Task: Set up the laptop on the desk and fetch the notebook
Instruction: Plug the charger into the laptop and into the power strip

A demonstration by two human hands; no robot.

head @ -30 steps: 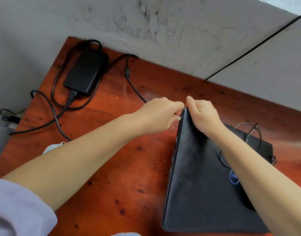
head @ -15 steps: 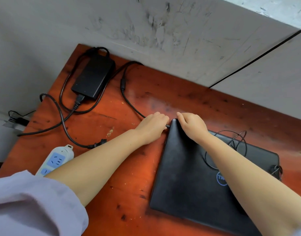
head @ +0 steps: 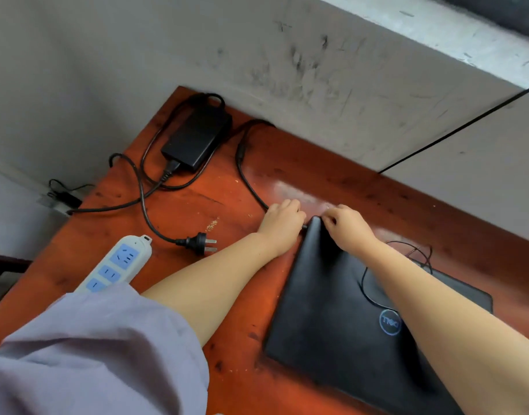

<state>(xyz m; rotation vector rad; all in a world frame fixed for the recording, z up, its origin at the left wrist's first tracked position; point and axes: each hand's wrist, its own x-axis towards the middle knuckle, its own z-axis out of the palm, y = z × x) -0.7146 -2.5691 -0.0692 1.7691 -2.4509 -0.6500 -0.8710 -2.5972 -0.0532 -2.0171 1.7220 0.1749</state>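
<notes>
Both hands meet at the far left corner of the closed black laptop [head: 341,310] on the red-brown wooden table [head: 233,187]: left hand [head: 282,227] fingers pinching the charger plug should push straight in while right hand [head: 347,227] fingers, curled on that corner, brace it.

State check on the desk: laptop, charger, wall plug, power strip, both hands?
laptop: lid closed, flat on the desk.
charger brick: on the desk, cables attached.
wall plug: loose on the desk, not in the strip.
power strip: sockets in view empty.
left hand: at the laptop's far corner, on the charger cable end.
right hand: fingers on the same corner of the lid.
thin wire: looped on the lid.
</notes>
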